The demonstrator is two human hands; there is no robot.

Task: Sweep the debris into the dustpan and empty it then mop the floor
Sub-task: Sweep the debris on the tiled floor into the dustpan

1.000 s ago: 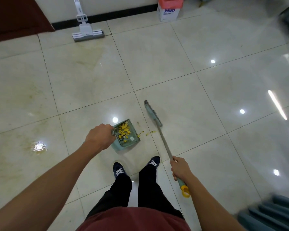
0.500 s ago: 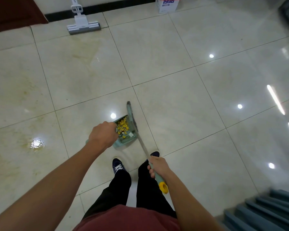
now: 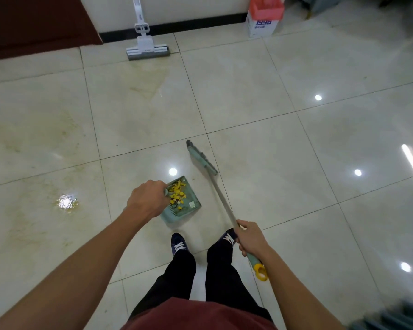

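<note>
Our long grey-handled broom (image 3: 202, 160) has swung right, away from the green plastic dustpan (image 3: 186, 206) of yellow debris (image 3: 177, 195); our left hand (image 3: 147, 202) fingers grip the dustpan, our right hand (image 3: 250, 238) fingers wrap the broom.

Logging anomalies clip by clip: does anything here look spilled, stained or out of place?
Yes. A small wet puddle glints on the cream tiled floor at left, with yellowish-brown smears near the white sponge mop. The yellow debris sits inside the green plastic dustpan.
</note>
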